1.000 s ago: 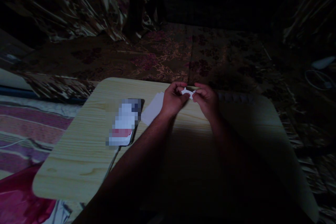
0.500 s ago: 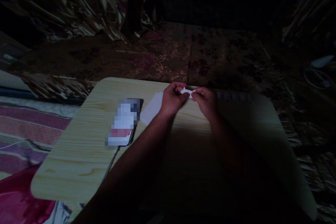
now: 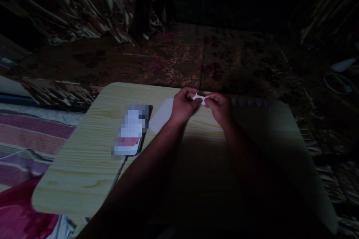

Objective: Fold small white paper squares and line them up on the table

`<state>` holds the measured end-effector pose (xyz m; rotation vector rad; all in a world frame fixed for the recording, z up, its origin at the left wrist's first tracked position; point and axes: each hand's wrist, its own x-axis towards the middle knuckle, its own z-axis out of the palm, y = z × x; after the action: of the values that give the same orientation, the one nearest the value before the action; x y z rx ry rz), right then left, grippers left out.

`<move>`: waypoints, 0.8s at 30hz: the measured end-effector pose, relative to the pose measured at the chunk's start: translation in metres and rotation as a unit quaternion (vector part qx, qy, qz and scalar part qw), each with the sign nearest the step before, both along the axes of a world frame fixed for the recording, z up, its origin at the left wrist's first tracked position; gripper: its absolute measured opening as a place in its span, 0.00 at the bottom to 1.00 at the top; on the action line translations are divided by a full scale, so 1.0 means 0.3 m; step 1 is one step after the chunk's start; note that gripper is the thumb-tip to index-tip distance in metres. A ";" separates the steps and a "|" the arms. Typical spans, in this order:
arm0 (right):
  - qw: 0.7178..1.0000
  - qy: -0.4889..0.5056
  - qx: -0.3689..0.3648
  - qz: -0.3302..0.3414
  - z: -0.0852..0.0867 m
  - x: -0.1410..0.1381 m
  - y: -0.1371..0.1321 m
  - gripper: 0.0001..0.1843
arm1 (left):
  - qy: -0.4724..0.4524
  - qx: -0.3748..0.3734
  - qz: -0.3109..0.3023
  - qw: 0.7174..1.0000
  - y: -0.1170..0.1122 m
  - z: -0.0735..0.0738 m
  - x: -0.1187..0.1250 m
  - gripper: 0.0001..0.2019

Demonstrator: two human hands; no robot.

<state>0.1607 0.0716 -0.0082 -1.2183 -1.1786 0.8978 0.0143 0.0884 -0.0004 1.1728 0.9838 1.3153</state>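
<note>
A small piece of folded white paper (image 3: pixel 199 99) is pinched between my two hands above the far edge of the wooden table (image 3: pixel 81 149). My left hand (image 3: pixel 183 106) grips its left side, thumb on the near face and fingers curled behind. On its right side, my right hand (image 3: pixel 220 106) holds it between thumb and fingertips. Several white paper sheets (image 3: pixel 161 115) lie flat on the table, partly covered by my left hand and forearm. The folds at the paper's back are hidden.
Left of the sheets lies a phone (image 3: pixel 131 130), its screen blurred, with a cable (image 3: pixel 119 171) running toward me. A row of small dim objects (image 3: pixel 249 102) sits along the far right edge. Patterned fabric (image 3: pixel 168 59) covers the surface beyond; a pink bag (image 3: pixel 25 209) is at lower left.
Both hands stay in almost the same place on the white paper. The right fingers shift very slightly; nothing is let go.
</note>
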 end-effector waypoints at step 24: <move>0.999 -0.043 0.015 0.004 -0.007 0.006 0.000 0.05 | 0.016 -0.011 -0.013 1.000 -0.009 0.010 0.002 0.15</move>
<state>0.1625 0.0715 -0.0101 -1.2396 -1.2624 0.8377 0.0150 0.0857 0.0026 1.1890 1.0000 1.2668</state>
